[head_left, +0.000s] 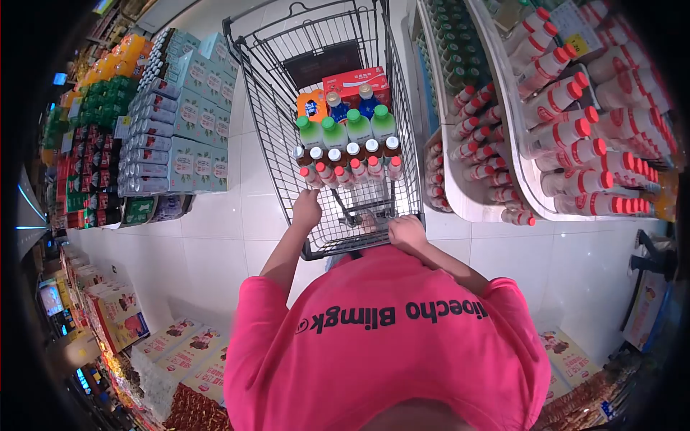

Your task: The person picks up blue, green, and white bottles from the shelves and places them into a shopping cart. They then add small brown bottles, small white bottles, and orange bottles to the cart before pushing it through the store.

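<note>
Gripping the cart [267,86] rim, left hand [307,210] and right hand [407,231] closed, a hard shove could topple the upright bottles [345,154].

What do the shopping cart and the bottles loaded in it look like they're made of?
The shopping cart looks like metal wire: thin, grey, glossy rods in an open grid. The bottles appear to be clear or translucent plastic with coloured screw caps in red, white and green, though glass can't be ruled out. The left hand and right hand rest at the cart's near end.
</note>
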